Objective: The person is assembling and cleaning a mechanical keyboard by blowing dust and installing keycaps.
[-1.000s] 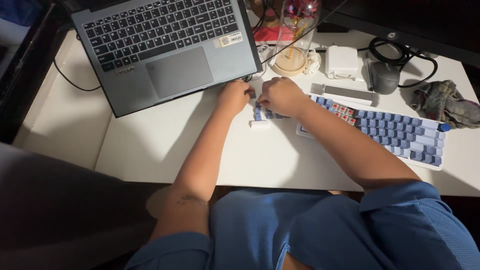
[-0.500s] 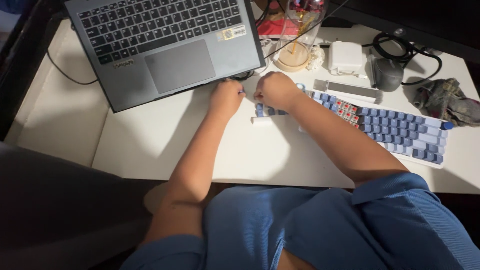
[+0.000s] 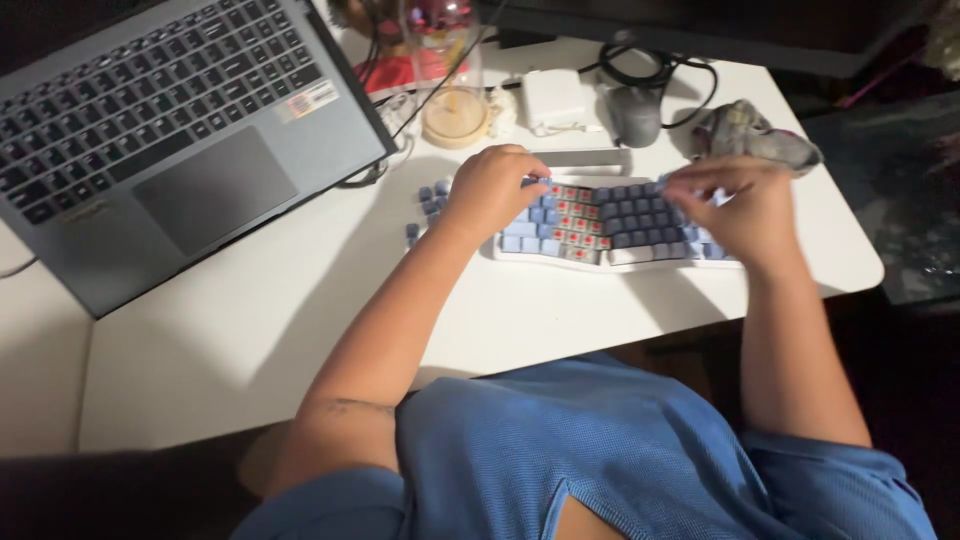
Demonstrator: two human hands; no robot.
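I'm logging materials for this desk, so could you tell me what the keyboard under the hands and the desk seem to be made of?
Keyboard: probably matte plastic, with blue caps, a white case and red switches where caps are missing. Desk: smooth white top, perhaps laminate; its core cannot be told.

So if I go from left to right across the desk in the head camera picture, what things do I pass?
Grey laptop → loose blue keycaps → left hand → bare red switches on the keyboard → right hand → crumpled cloth near the desk's right edge.
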